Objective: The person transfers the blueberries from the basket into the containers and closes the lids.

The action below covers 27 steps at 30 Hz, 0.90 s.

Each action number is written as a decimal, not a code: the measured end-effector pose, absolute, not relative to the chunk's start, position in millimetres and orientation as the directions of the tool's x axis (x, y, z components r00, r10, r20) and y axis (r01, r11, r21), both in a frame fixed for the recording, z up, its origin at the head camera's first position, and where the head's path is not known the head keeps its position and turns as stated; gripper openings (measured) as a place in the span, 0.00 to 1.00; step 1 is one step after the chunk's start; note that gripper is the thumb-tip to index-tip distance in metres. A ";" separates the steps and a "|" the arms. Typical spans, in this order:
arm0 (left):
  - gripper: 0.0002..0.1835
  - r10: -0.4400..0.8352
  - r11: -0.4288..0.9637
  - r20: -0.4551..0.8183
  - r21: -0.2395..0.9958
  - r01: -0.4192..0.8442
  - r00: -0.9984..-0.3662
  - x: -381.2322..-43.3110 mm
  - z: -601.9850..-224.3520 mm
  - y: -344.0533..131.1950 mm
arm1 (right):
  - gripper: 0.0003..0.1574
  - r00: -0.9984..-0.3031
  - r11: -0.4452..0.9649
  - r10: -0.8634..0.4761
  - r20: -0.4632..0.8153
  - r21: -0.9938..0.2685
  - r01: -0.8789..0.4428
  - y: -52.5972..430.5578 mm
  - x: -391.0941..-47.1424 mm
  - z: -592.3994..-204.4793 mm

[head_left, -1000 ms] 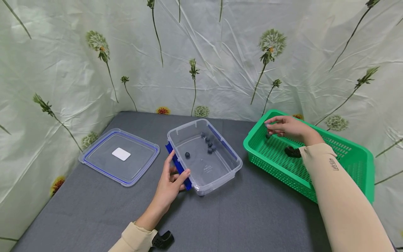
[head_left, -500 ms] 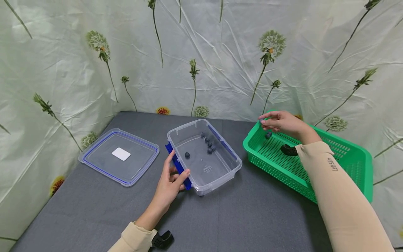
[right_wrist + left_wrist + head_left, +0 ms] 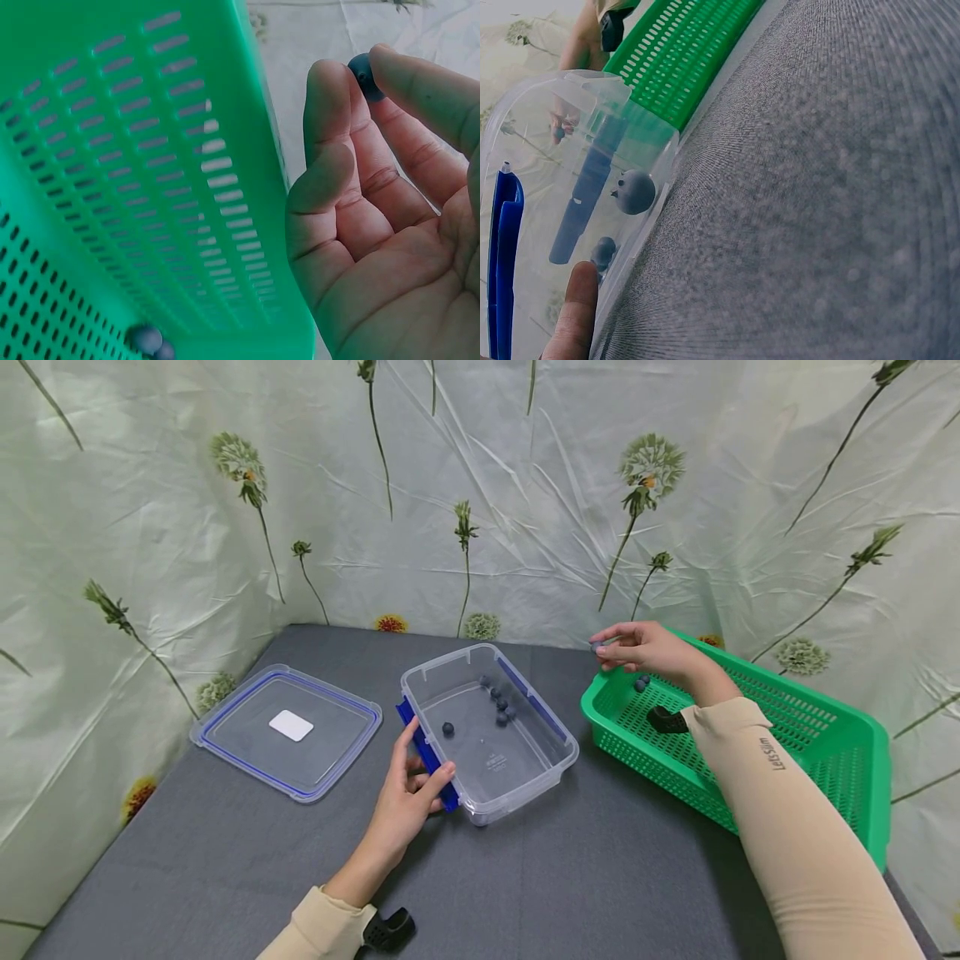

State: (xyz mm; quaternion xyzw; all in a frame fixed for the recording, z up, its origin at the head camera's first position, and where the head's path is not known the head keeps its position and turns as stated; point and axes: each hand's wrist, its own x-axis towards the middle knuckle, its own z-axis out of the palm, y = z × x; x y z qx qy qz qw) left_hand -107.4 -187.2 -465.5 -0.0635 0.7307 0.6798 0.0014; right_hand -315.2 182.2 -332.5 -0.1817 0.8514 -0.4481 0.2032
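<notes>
My right hand [image 3: 648,652] pinches a single blueberry [image 3: 366,77] between thumb and fingertips, above the left rim of the green basket [image 3: 847,718]. Two more blueberries [image 3: 641,682] lie in that basket's far left corner. With thumb and fingers, my left hand [image 3: 405,806] grips the near left side of a clear plastic food container [image 3: 487,817] at its blue latch flap [image 3: 426,752]. Inside the container sit several blueberries [image 3: 502,704], most grouped toward the right side. One blueberry [image 3: 447,729] lies apart, nearer the left hand. Part of the left fingers is hidden below the flap.
A clear lid [image 3: 247,752] with a blue seal and white label lies flat left of the container. Grey cloth [image 3: 525,893] covers the table. A flower-printed sheet [image 3: 555,527] hangs behind and to the sides.
My right hand has lifted a blueberry from inside the green basket and moved left with it, up to the rim. The left hand and container have stayed in place.
</notes>
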 end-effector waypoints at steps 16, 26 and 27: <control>0.48 -0.089 0.079 -0.089 0.992 -0.096 -0.992 -106.5 -463.1 -187.8 | 0.27 -0.820 0.532 -0.545 -0.174 -0.828 -0.178 144.7 -311.2 -335.3; 0.49 -0.080 0.074 -0.063 0.995 -0.069 -0.995 -106.4 -463.0 -187.3 | 0.26 -0.802 0.520 -0.571 -0.173 -0.832 -0.191 125.6 -311.8 -340.9; 0.49 -0.081 0.074 -0.063 0.995 -0.069 -0.995 -106.3 -462.9 -187.1 | 0.26 -0.802 0.518 -0.572 -0.172 -0.834 -0.191 124.1 -311.8 -341.3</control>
